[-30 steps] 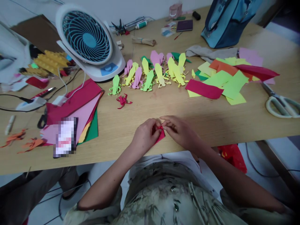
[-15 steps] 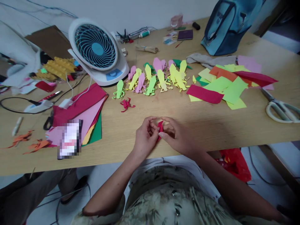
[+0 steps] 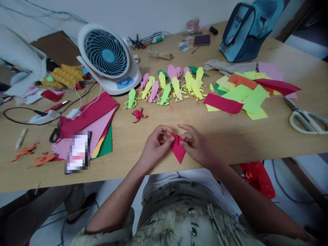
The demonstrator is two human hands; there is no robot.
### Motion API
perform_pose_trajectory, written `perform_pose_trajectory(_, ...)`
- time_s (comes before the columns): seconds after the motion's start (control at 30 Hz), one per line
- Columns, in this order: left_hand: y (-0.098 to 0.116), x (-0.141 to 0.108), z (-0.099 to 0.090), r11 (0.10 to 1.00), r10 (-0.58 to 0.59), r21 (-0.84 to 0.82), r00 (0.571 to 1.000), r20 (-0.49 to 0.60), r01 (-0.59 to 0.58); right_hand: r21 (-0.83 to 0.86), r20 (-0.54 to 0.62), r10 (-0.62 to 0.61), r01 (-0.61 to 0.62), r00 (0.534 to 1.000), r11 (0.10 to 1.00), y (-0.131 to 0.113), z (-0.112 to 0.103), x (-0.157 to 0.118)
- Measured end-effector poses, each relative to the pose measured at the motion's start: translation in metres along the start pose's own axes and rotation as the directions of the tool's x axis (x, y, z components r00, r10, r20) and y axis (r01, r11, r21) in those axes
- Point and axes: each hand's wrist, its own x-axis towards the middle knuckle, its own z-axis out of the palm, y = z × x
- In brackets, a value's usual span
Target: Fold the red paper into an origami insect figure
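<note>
A folded piece of red paper (image 3: 178,152) hangs between my hands near the table's front edge, its point toward me and flaps at its top. My left hand (image 3: 159,143) pinches its upper left corner between thumb and fingers. With thumb and fingers my right hand (image 3: 196,142) grips the upper right flap, the index finger stretched out above. Beyond my hands lies a small red origami figure (image 3: 138,115). Behind it stand several folded paper figures in yellow, pink and green, among them a light green one (image 3: 131,98).
Loose coloured paper pieces (image 3: 237,92) and scissors (image 3: 304,119) lie to the right. On the left are a fan (image 3: 107,58), stacked paper sheets (image 3: 84,116), a phone (image 3: 77,152) and orange paper figures (image 3: 43,159). A blue bag (image 3: 241,32) stands at the back right.
The red paper was narrow and mostly hidden between my hands; now it is spread into a wide pointed shape. My hands have moved slightly apart.
</note>
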Motion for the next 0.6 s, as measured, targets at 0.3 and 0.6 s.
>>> perform_pose_trajectory(0.3, -0.003, -0.002, -0.007, 0.996, 0.072, -0.067, 0.986, 0.150, -0.063, 0.102, 0.034, 0.033, -0.037, 0.999, 0.994, 0.002, -0.006, 0.007)
perform_pose_trajectory(0.6, -0.004, 0.000, -0.013, 0.937, 0.186, 0.258, 0.962, 0.199, -0.234, 0.066, 0.071, -0.010, 0.005, 0.997, 0.998, 0.009, -0.010, 0.008)
